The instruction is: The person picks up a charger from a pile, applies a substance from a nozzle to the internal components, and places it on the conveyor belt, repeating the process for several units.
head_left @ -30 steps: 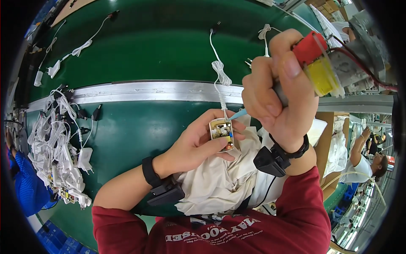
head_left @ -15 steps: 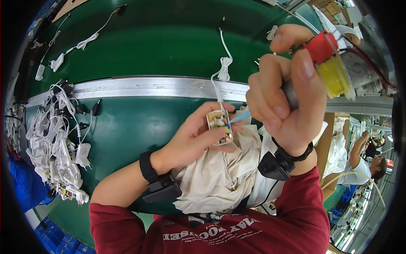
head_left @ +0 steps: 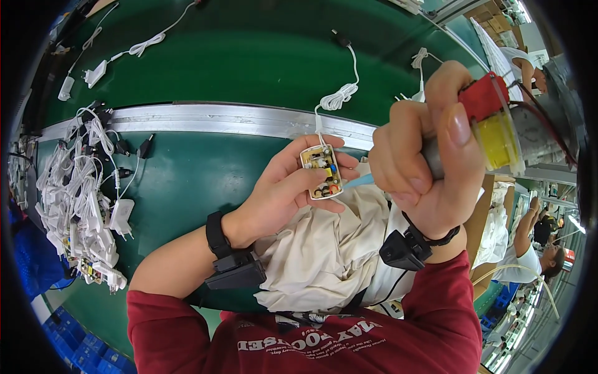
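at green table [head_left: 177,193], left fingers [head_left: 306,182] clamping one adapter [head_left: 322,159], right fingers [head_left: 408,146] clamping one tool [head_left: 496,143]

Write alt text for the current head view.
A person's left hand holds an open white power adapter, its circuit board exposed, while the right hand grips a gray tool with red and yellow parts, its pale-blue tip pointing toward the adapter. On the green worktable to the left lies a tangled pile of white corded adapters.

An electronics workshop, of the factory kind
It is shown by the long green worktop [head_left: 249,75], the heap of white corded adapters [head_left: 78,212], the stacked cardboard boxes [head_left: 495,25], the blue bins [head_left: 87,349], and another person [head_left: 522,257] at the right
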`<state>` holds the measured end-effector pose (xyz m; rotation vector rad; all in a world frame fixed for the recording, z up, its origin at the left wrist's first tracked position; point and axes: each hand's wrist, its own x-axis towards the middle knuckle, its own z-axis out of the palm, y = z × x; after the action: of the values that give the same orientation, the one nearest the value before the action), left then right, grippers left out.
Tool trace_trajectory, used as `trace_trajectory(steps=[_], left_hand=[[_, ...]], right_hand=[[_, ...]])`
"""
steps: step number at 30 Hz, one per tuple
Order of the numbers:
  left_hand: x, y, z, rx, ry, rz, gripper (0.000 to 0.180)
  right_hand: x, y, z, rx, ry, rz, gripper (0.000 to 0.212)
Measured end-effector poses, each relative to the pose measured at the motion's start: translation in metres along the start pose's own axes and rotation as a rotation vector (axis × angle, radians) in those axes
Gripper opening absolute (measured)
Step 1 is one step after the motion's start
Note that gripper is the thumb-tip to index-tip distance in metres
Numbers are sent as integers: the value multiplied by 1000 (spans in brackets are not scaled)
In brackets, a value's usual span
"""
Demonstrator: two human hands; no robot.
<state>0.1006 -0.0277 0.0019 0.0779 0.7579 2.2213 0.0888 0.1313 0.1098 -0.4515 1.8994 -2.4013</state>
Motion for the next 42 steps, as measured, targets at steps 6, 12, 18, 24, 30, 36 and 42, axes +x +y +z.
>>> trace_trajectory(steps=[6, 12, 18, 24, 30, 36, 42], left_hand=[[1, 0, 0, -55, -28, -12, 39], [1, -1, 3, -171, -114, -34, 39], [1, -5, 0, -189, -165, -48, 39], [1, -2, 1, -184, -164, -61, 39], [0, 1, 2, -191, -159, -74, 38], [3, 0, 4, -92, -78, -107, 35], [38, 43, 4, 581, -92, 43, 39]], right_hand=[[1, -6, 2, -89, -10, 13, 28], [-5, -1, 7, -90, -51, -1, 29], [-6, 4, 3, -67, -137, -60, 29], [-6, 4, 3, 0, -150, -28, 30], [-7, 2, 8, -37, -56, -36, 30], [-3, 1, 4, 75, -45, -82, 32], [-4, 0, 12, 127, 19, -67, 31]])
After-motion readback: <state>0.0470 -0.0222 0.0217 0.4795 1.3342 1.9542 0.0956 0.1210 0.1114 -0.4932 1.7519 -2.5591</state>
